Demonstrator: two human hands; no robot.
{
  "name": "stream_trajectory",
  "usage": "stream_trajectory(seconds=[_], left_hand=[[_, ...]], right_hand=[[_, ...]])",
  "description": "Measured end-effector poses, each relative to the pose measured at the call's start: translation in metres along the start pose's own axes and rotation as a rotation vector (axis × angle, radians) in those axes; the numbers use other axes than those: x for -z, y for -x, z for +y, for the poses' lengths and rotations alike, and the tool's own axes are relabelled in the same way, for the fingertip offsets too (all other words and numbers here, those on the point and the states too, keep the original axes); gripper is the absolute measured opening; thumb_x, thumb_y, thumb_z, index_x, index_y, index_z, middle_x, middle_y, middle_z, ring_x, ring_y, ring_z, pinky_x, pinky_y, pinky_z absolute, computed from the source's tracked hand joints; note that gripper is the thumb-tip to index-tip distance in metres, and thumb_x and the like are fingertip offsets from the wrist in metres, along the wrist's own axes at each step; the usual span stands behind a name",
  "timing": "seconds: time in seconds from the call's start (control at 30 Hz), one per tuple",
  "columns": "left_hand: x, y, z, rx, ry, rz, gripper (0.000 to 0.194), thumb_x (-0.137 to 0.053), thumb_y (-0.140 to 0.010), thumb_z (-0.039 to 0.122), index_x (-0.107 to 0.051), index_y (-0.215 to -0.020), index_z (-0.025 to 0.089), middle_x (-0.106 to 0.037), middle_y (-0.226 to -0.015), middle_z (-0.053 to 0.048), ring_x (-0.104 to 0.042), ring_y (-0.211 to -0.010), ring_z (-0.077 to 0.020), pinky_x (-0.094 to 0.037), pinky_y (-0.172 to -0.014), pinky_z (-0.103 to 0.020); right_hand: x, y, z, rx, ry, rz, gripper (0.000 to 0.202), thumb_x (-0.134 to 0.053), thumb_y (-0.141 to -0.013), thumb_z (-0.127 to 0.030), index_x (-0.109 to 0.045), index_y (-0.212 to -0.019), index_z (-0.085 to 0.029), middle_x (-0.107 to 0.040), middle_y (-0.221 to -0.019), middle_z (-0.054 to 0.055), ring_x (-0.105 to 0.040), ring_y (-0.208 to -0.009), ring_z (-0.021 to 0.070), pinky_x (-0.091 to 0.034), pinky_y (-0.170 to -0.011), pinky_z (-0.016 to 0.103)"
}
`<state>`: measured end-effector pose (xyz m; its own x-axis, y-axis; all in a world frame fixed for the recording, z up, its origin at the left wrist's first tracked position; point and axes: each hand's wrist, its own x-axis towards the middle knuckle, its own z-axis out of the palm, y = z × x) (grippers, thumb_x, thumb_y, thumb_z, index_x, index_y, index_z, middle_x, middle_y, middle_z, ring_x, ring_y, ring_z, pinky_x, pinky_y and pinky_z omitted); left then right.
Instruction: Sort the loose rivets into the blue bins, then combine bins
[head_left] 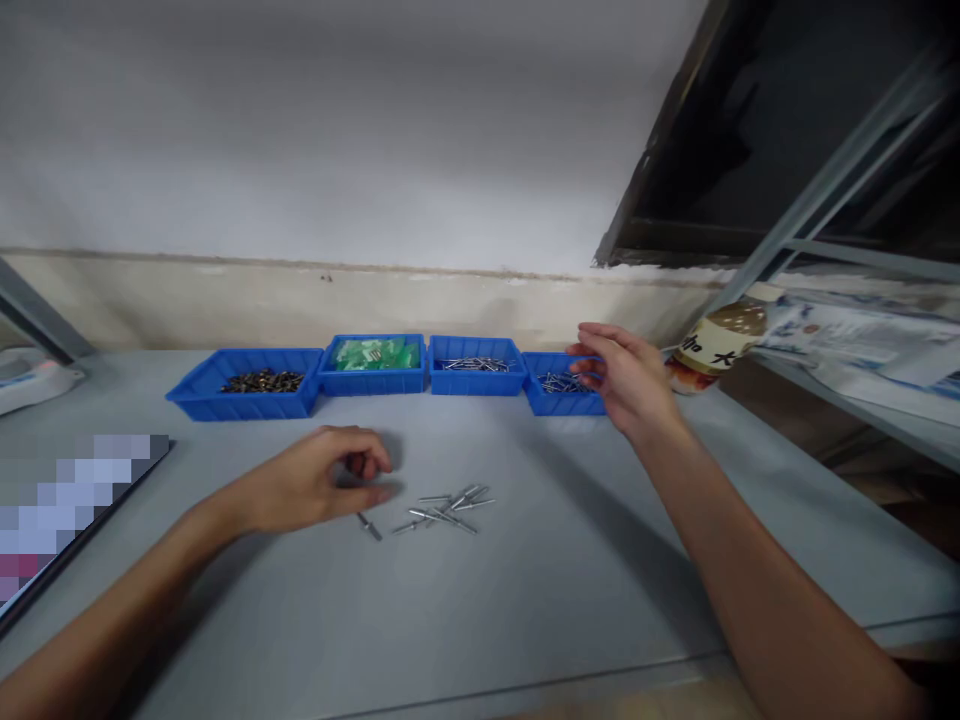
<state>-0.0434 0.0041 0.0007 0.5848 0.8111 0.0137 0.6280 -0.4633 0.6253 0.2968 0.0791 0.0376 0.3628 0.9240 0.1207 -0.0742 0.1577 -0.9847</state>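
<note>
Several silver blind rivets (454,508) lie in a loose heap on the grey table. One more rivet (369,527) lies apart from them, beside the thumb of my left hand (322,480). That hand rests low over the table, fingers curled and thumb held apart, with nothing visible between them. My right hand (622,375) is raised at the right end of the rightmost blue bin (566,402), which contains small silver rivets (559,382). Its fingers are bent and slightly spread, and I see nothing in them.
Along the wall stand blue bins with dark metal fasteners (264,382), green plastic packets (375,353) and more rivets (476,365). A labelled bottle (716,345) leans at the right by a metal rack (840,190). A flat pixelated object (75,500) lies at the left.
</note>
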Motion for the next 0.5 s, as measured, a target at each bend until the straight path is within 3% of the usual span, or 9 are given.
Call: stream_trajectory(seconds=[0.1,0.23,0.37,0.5], left_hand=[[0.012,0.007,-0.007,-0.014,-0.036,-0.098,0.024,-0.073,-0.074,0.035,-0.064,-0.094,0.024,-0.062,-0.095,0.001,-0.059,-0.085,-0.0173,-0.047,-0.075,-0.026],[0.021,0.013,-0.017,-0.03,-0.101,-0.159,0.037,-0.08,-0.067,0.037,-0.062,-0.098,0.027,-0.058,-0.106,-0.001,-0.055,-0.099,-0.0212,-0.045,-0.088,-0.031],[0.021,0.011,-0.02,-0.029,-0.071,-0.22,0.025,-0.077,-0.072,0.031,-0.064,-0.093,0.027,-0.06,-0.1,-0.001,-0.056,-0.095,-0.0202,-0.046,-0.085,-0.03],[0.016,0.006,-0.015,-0.057,-0.009,-0.166,0.009,-0.07,-0.081,0.032,-0.069,-0.088,0.027,-0.063,-0.094,-0.002,-0.057,-0.093,-0.0199,-0.046,-0.084,-0.03]], right_hand=[[-0.004,0.006,0.004,0.034,0.012,-0.074,0.012,-0.071,-0.07,-0.025,-0.065,-0.076,-0.018,-0.061,-0.06,0.0,-0.051,-0.046,0.0065,-0.034,-0.039,0.018],[-0.024,0.029,0.016,0.096,0.121,-0.319,0.011,-0.069,-0.073,-0.026,-0.066,-0.078,-0.018,-0.063,-0.063,0.0,-0.051,-0.05,0.0078,-0.036,-0.044,0.02],[-0.042,0.055,0.034,0.133,0.283,-0.559,0.007,-0.065,-0.078,-0.025,-0.067,-0.079,-0.018,-0.063,-0.065,0.0,-0.055,-0.055,0.0099,-0.042,-0.051,0.023],[-0.056,0.084,0.05,0.179,0.374,-0.745,0.005,-0.062,-0.079,-0.019,-0.067,-0.079,-0.017,-0.063,-0.066,0.001,-0.056,-0.06,0.0113,-0.044,-0.056,0.024]])
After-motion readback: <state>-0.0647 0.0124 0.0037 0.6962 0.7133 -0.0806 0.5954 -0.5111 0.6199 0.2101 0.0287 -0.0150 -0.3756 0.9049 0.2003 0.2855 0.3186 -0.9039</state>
